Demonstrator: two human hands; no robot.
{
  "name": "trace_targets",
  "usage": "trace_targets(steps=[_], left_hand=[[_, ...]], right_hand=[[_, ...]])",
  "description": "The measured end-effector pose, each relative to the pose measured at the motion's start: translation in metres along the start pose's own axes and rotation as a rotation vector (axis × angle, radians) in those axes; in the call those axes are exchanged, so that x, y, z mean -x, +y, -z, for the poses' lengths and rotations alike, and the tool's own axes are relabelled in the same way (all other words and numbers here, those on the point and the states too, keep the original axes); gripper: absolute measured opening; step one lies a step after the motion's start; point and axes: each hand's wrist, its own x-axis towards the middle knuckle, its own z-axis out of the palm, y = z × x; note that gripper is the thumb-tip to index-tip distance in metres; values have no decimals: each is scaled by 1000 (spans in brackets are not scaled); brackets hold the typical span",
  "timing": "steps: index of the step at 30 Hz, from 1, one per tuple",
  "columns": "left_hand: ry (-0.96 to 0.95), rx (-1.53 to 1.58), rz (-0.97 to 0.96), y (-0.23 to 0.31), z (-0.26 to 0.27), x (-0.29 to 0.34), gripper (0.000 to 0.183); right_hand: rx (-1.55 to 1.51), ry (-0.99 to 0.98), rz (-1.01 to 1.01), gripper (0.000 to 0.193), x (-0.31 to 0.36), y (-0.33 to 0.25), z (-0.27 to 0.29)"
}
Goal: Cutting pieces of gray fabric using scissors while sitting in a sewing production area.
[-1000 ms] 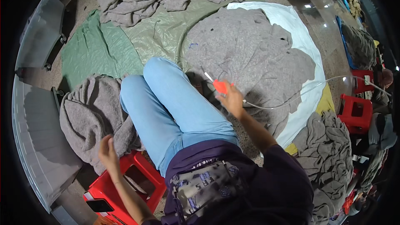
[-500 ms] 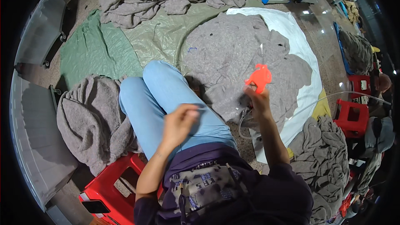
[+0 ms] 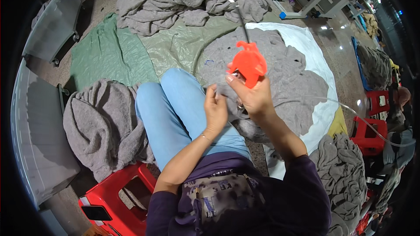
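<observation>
"What lay at the left?"

"A rumpled gray knit heap (image 3: 103, 126), against a red plastic stool (image 3: 98, 192)."

"And the left hand (image 3: 216, 111)?"

"Its fingers were loosely curled, just beside the right hand; whether they pinched anything small, nobody could tell."

"Where was the tool?"

"The red-orange blow gun (image 3: 251, 63), or so it looked, was raised above the spread gray knit pile (image 3: 297, 78), its long nozzle (image 3: 243, 22) angled away from the body. The right hand (image 3: 256, 98) was wrapped round its handle."

"How was that best handled?"

"Probably with a steady wrist, the left fingers clear of the nozzle, and slack in the clear hose (image 3: 350, 109) trailing off rightward."
</observation>
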Motion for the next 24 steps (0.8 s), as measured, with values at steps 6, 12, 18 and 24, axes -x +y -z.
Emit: trace_targets(steps=[6,12,18,24], left_hand=[[35,585,241,94,109,4,39],[163,393,-115,173,196,44,40],[138,60,-434,254,187,50,43],[303,-70,-657,367,196,-35,35]], right_hand=[[124,-128,31,52,-27,28,17],[298,-419,11,79,-36,81,-3],[626,-549,113,59,-68,88,-51],[712,58,495,62,-128,-1,-23]])
